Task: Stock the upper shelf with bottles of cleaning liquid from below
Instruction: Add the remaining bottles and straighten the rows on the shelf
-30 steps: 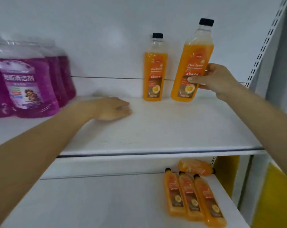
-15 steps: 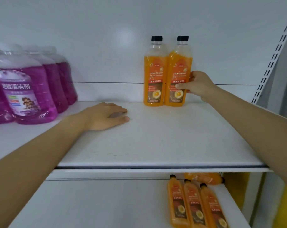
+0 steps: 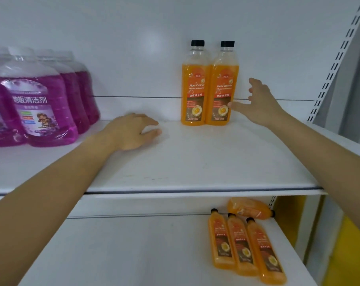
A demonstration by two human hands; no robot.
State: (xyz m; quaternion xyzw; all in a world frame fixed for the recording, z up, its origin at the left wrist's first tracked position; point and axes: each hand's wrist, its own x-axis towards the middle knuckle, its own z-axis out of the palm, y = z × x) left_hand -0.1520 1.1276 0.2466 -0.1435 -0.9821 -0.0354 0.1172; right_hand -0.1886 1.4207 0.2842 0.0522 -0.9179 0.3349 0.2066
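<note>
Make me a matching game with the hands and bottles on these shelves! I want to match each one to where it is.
Things:
1. purple bottles
2. left hand
3. right hand
4. four orange bottles

Places:
a. lying on the lower shelf
b. open, beside the two orange bottles
c. palm down on the upper shelf
d. standing at the far left

Pairs: 1-d, 2-c, 3-b, 4-a

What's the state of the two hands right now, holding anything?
Left hand: open, resting on the upper shelf, holding nothing.
Right hand: open, fingers spread beside the right orange bottle, not gripping it.
</note>
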